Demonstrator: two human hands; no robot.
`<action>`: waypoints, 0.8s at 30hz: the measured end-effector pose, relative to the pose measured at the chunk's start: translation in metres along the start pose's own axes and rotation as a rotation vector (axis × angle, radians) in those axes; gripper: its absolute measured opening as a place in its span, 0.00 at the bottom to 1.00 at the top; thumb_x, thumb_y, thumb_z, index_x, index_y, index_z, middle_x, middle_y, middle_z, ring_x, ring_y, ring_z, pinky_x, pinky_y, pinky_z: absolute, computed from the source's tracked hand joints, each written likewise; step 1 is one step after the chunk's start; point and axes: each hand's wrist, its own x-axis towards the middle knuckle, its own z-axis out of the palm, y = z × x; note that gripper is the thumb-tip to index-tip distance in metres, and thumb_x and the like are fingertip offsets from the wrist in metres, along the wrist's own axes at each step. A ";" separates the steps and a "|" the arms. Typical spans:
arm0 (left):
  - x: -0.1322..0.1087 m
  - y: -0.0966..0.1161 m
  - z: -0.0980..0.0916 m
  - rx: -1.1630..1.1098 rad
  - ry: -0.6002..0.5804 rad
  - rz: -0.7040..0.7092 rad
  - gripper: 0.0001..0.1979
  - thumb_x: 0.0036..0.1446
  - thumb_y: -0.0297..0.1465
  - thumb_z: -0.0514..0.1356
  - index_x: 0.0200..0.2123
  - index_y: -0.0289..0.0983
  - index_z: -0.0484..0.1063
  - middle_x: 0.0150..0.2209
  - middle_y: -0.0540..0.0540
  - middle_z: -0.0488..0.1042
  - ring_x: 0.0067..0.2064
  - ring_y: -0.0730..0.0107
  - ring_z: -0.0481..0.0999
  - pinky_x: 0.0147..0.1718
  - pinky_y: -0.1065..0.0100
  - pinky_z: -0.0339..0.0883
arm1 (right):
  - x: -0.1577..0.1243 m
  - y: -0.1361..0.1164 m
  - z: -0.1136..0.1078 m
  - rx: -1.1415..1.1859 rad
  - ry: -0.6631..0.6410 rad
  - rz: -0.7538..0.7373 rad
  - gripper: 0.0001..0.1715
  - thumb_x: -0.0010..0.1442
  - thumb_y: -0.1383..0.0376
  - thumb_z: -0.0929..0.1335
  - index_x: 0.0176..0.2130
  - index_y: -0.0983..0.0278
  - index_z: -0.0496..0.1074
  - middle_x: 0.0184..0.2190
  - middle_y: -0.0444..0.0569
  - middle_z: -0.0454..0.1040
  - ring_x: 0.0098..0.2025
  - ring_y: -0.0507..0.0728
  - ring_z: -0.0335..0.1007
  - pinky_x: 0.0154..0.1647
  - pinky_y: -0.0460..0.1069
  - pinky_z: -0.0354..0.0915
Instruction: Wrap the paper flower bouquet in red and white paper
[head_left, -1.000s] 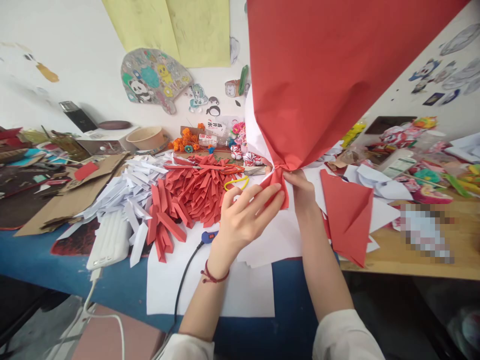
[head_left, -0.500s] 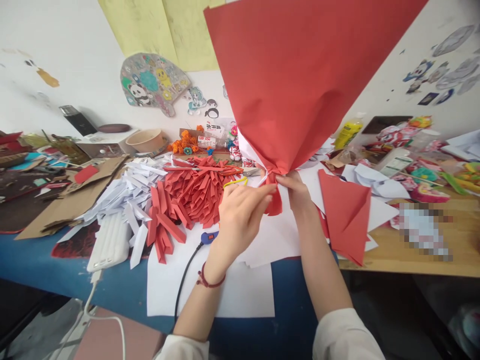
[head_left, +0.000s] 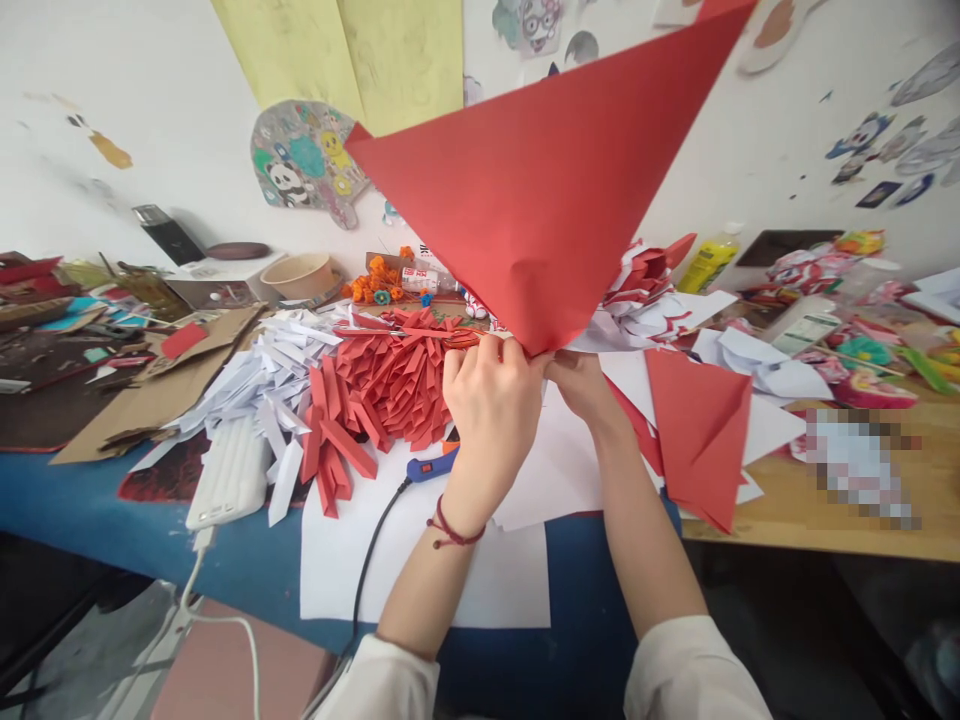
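A large red paper cone (head_left: 540, 190) stands up over the table, its wide end at the top and its gathered point at my hands. My left hand (head_left: 495, 400) is closed on the gathered lower end, knuckles up. From the right side, my right hand (head_left: 581, 385) pinches the same end with its fingers pressed together. White paper sheets (head_left: 555, 470) lie beneath the hands. Just left of my left hand are a pile of folded red paper strips (head_left: 397, 380) and a blue-handled tool (head_left: 431, 466) with a black cable.
White paper strips (head_left: 262, 370) and a white power bank (head_left: 231, 480) lie on the left. A folded red sheet (head_left: 697, 430) rests to the right. Farther back are a round tub (head_left: 300, 275), orange flowers (head_left: 379, 280) and a yellow bottle (head_left: 709, 262).
The red cone has tilted and dropped, its upper edge now lower and farther left. My left hand has gone from loosely spread fingers to closed around the lower end.
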 end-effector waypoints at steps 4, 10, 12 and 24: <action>0.001 -0.002 0.005 0.023 0.006 0.057 0.17 0.65 0.40 0.58 0.25 0.38 0.73 0.28 0.42 0.73 0.31 0.61 0.71 0.38 0.58 0.55 | -0.001 -0.004 0.004 0.011 0.003 0.011 0.28 0.45 0.59 0.78 0.46 0.60 0.73 0.42 0.50 0.79 0.43 0.61 0.76 0.42 0.54 0.74; 0.002 -0.006 0.007 -0.031 -0.016 0.079 0.15 0.65 0.36 0.57 0.27 0.38 0.74 0.31 0.43 0.76 0.32 0.63 0.72 0.39 0.59 0.55 | -0.002 -0.007 0.003 0.013 -0.033 0.019 0.31 0.47 0.55 0.78 0.49 0.60 0.74 0.44 0.51 0.80 0.47 0.62 0.76 0.46 0.55 0.74; 0.002 -0.006 0.006 -0.018 -0.010 0.092 0.14 0.65 0.36 0.57 0.28 0.38 0.75 0.32 0.43 0.76 0.33 0.62 0.73 0.39 0.59 0.55 | -0.003 -0.008 0.002 0.022 -0.046 0.016 0.31 0.48 0.55 0.78 0.50 0.60 0.74 0.45 0.51 0.80 0.48 0.62 0.76 0.48 0.55 0.74; -0.003 -0.006 0.003 0.108 -0.054 0.073 0.13 0.67 0.36 0.57 0.33 0.37 0.76 0.35 0.43 0.79 0.36 0.62 0.75 0.40 0.59 0.55 | -0.005 -0.008 0.000 0.071 -0.196 0.035 0.31 0.53 0.51 0.76 0.53 0.58 0.74 0.58 0.52 0.73 0.59 0.65 0.70 0.54 0.56 0.72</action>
